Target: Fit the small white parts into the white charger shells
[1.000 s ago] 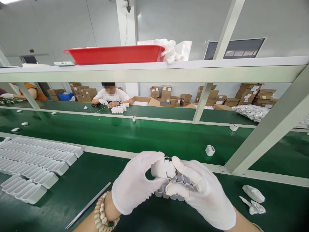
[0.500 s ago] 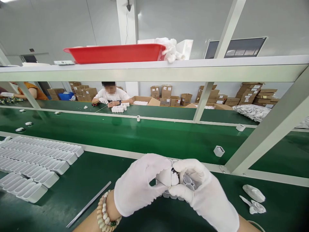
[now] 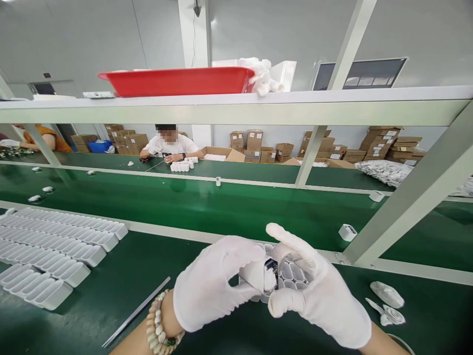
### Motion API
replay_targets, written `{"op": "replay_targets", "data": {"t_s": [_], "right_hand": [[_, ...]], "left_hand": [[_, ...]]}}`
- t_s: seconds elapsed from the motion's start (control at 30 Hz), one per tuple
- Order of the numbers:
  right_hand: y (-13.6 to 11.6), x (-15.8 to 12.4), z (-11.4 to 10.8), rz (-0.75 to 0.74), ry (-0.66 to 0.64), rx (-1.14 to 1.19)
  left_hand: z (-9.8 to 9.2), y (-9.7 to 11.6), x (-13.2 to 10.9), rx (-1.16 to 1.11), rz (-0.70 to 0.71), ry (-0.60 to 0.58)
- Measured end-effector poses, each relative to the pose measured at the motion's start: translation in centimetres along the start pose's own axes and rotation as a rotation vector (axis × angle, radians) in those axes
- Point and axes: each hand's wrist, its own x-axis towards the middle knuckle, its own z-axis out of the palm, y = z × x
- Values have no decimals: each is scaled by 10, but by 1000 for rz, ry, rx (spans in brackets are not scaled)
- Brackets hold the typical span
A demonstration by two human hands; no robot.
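Observation:
White gloves cover both my hands. My left hand (image 3: 219, 283) pinches a small white housing (image 3: 253, 276) between thumb and fingers. A dark part with a white piece (image 3: 270, 274) shows at the housing's right end. My right hand (image 3: 314, 286) is just right of it, thumb and fingers apart, with nothing gripped between them. Behind and below the hands stands a cluster of white oval cups (image 3: 291, 272), partly hidden by the gloves.
Rows of white housings (image 3: 70, 246) fill the left; a metal rod (image 3: 136, 313) lies nearer. Wrapped pieces (image 3: 387, 295) lie right. Small parts sit on the green belt (image 3: 221, 209). A slanted post (image 3: 410, 197) rises right, below a shelf (image 3: 236, 112). A person (image 3: 172, 143) works opposite.
My right hand's thumb and fingers have spread away from the housing, uncovering the dark part. My left hand has barely moved. Pieces on the belt have shifted right.

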Motion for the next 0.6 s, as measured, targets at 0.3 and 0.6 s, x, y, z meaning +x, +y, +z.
{"op": "replay_targets", "data": {"t_s": [0.3,0.6], "right_hand": [[-9,17,-10,-36,-341,102],[-16,15,7,30,-304,217]], "left_hand": [[9,2,-4,-68,72,49],[24,-11,-16,-304,-186,32]]}}
